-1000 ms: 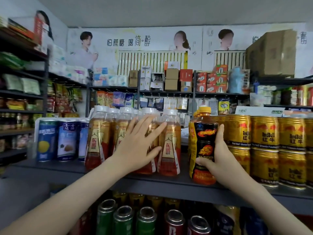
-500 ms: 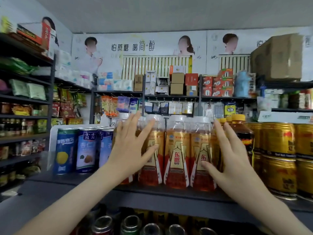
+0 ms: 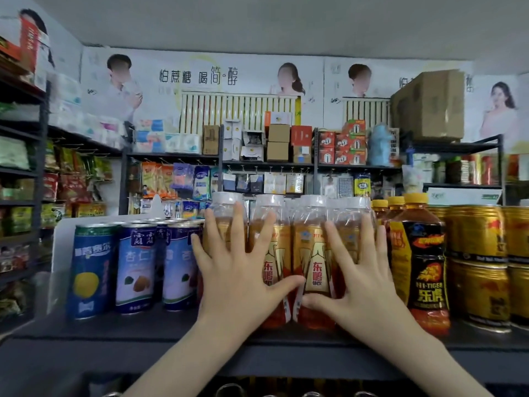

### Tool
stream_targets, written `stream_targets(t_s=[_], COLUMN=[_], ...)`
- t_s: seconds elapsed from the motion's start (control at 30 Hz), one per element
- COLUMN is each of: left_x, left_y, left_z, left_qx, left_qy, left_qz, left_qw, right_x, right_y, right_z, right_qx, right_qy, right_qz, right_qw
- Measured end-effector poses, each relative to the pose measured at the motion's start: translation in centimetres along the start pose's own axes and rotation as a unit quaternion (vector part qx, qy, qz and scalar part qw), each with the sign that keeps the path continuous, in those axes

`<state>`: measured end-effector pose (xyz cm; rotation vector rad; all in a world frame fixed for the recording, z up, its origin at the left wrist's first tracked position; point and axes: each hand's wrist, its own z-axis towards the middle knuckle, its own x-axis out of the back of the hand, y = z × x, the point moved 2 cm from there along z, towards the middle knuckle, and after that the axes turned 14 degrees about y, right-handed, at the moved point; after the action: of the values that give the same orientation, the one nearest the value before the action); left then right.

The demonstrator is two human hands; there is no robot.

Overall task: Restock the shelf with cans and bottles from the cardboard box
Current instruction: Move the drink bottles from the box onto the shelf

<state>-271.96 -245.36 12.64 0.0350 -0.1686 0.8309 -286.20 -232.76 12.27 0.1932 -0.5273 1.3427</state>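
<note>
A row of orange bottles with clear caps (image 3: 315,253) stands on the dark shelf (image 3: 114,333). My left hand (image 3: 237,267) lies flat against the left bottles, fingers spread and straight. My right hand (image 3: 360,270) presses flat on the right bottles, thumb touching the lower label. Just right of them stand black-labelled tiger bottles with yellow caps (image 3: 426,259). The cardboard box from the task is not in view.
Blue cans (image 3: 134,265) stand left of the orange bottles; gold cans (image 3: 481,265) are stacked in two layers at the right. Can tops show on the lower shelf (image 3: 229,391). Stocked shelves fill the background, with a large cardboard box (image 3: 429,104) up at the right.
My right hand let go of the black tiger bottle, which now stands by the gold cans, and moved left onto the orange bottles. The view shifted left; both hands now press the row.
</note>
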Motion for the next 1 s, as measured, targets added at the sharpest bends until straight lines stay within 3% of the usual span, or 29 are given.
stream_targets(t_s=[0.23,0.33,0.47,0.7,1.0], left_x=[0.5,1.0,2.3,3.7,3.5], left_y=[-0.4,-1.3,-3.4,-5.1,-4.7], left_z=[0.0,-0.4,-1.6,-2.4,-3.0], left_qx=[0.017,0.039,0.137,0.164,0.177], left_qy=[-0.03,-0.01,0.022,-0.12,-0.125], left_qz=[-0.013,-0.091,-0.219,-0.236,-0.287], left_qw=[0.999,0.995,0.966,0.95,0.933], right_x=[-0.5,-0.1,-0.6,-2.3,-1.4], right_y=[0.7,1.4,1.7,0.4,1.3], right_z=[0.1,0.3,0.1,0.0,-0.6], right_qx=[0.01,0.01,0.021,0.023,0.061], right_qy=[-0.017,-0.026,-0.01,0.028,0.047], right_qz=[-0.049,-0.049,-0.046,-0.081,-0.002], right_qw=[0.999,0.998,0.999,0.996,0.997])
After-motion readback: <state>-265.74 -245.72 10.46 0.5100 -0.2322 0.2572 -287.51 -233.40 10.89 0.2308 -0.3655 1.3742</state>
